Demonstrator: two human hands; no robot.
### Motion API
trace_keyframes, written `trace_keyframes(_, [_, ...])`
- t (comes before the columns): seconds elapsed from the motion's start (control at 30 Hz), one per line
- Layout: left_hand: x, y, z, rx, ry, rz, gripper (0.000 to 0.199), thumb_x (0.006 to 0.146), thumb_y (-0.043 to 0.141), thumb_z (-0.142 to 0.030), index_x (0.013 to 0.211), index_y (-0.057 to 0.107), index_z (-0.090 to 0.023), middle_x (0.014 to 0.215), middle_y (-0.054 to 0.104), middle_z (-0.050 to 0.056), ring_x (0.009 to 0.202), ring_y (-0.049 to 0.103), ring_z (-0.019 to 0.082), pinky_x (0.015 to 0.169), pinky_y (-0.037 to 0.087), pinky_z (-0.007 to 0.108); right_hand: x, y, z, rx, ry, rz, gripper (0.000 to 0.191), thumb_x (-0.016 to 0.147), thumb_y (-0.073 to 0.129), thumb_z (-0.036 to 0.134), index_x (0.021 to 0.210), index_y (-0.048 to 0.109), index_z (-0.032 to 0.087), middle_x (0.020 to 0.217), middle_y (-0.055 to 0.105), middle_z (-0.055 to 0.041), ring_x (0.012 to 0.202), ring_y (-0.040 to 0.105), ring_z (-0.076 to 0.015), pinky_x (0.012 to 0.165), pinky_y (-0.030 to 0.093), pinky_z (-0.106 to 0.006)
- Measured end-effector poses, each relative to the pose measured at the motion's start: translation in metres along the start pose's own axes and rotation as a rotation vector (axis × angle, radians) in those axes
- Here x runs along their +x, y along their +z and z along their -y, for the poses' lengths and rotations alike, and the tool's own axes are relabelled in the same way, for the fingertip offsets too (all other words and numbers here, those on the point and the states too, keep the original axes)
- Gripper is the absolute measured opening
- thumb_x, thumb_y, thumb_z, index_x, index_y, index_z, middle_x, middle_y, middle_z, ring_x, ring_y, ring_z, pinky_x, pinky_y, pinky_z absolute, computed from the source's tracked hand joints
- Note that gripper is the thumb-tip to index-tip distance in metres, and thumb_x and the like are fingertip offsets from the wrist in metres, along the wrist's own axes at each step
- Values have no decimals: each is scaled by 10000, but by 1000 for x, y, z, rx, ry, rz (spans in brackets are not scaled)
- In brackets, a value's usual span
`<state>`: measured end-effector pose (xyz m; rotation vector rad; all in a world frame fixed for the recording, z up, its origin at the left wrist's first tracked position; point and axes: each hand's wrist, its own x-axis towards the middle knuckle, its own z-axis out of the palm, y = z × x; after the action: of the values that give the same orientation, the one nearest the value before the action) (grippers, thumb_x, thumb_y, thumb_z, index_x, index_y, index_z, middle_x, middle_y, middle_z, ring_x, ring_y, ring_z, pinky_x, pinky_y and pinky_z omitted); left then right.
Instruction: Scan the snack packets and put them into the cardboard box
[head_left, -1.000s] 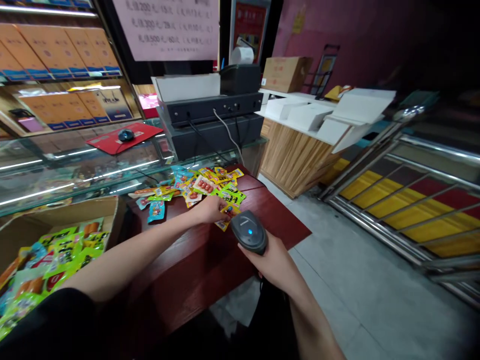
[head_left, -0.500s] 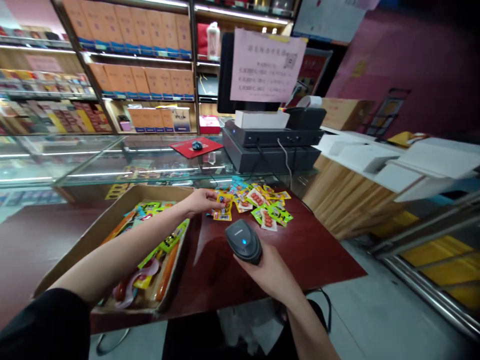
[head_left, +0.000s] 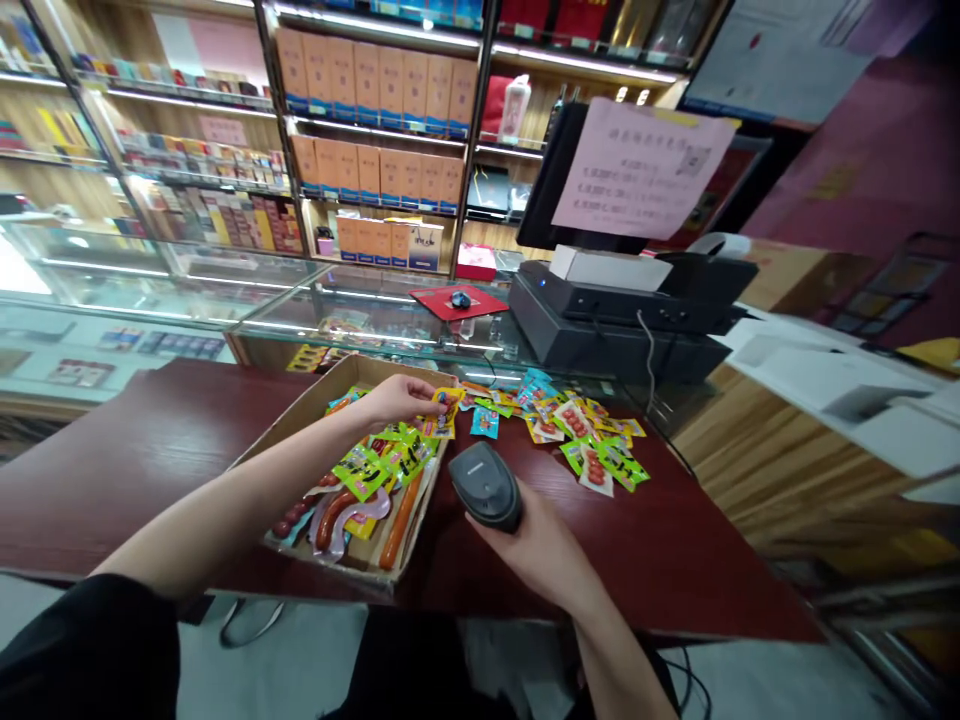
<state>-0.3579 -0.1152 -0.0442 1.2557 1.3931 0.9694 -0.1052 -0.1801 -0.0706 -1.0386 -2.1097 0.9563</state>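
Between the fingertips of my left hand is a small yellow snack packet, held over the right rim of a cardboard box. Inside the box lie green snack packets, a wrapped sausage and other wrapped pieces. My right hand grips a dark barcode scanner above the table, its head toward the packets. Several loose snack packets, yellow, green, blue and white, are spread on the table right of the box. My right fingers are partly hidden under the scanner.
The dark red table butts against a glass display counter. On the counter stand a cash register with a monitor behind a paper sign, and a mouse on a red mat. Shelves of orange boxes line the back.
The view has turned left. My left hand has carried the yellow packet from beside the pile leftward to the box's rim. The blue light on the scanner has gone out.
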Motion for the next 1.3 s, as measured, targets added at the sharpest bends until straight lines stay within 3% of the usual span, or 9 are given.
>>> trace_keyframes(0.27, [-28,-35,7,23,-7,-73,503,547,811,-526,859,733,-139,821,705,73,735,633,148,627,543,245,7,15,10,-5,-40,71,344,780,640,248,1121,625,199,1059,719,-73,957,675,-237,839,521,-331])
trace_keyframes(0.37, [-29,-33,7,33,-7,-70,492,553,811,-520,858,734,-141,816,702,74,743,635,151,618,540,240,4,13,9,-4,-50,65,332,782,645,265,1107,631,199,1053,721,-67,948,676,-230,824,519,-318])
trace_keyframes(0.5, [-19,-14,3,55,-15,-52,468,552,816,-505,844,730,-148,832,705,71,759,640,159,615,548,249,-2,1,4,5,-24,23,283,771,653,241,1052,638,207,1007,728,-52,895,680,-218,776,520,-295])
trace_keyframes(0.73, [24,47,-14,65,5,117,467,531,828,-493,816,723,-138,745,682,38,668,615,130,589,551,253,-15,-37,-30,36,52,-112,383,761,660,224,1141,621,207,1086,711,-76,992,663,-252,862,513,-357])
trace_keyframes(0.93, [74,122,-28,115,-12,213,454,514,846,-451,812,720,-132,714,670,23,640,596,123,558,542,252,-30,-79,-69,15,167,-222,330,771,661,270,1093,644,202,1027,731,-86,936,687,-262,801,524,-343])
trace_keyframes(1.07, [112,175,-33,209,23,337,402,591,807,-433,850,727,-136,728,687,34,595,578,108,537,503,230,-39,-105,-94,29,226,-291,364,782,660,285,1134,634,195,1033,728,-84,934,684,-254,795,522,-335])
trace_keyframes(1.17, [144,212,-28,375,124,387,334,646,765,-406,852,729,-145,724,696,39,614,601,128,557,482,230,-45,-122,-112,71,259,-322,360,797,647,274,1151,629,213,1074,717,-73,970,674,-246,836,516,-340])
trace_keyframes(1.3, [179,260,-15,692,356,371,332,687,731,-386,946,730,-178,853,725,45,777,649,177,702,488,259,-54,-144,-138,97,328,-345,351,795,654,283,1139,631,219,1074,717,-65,972,673,-247,845,517,-347])
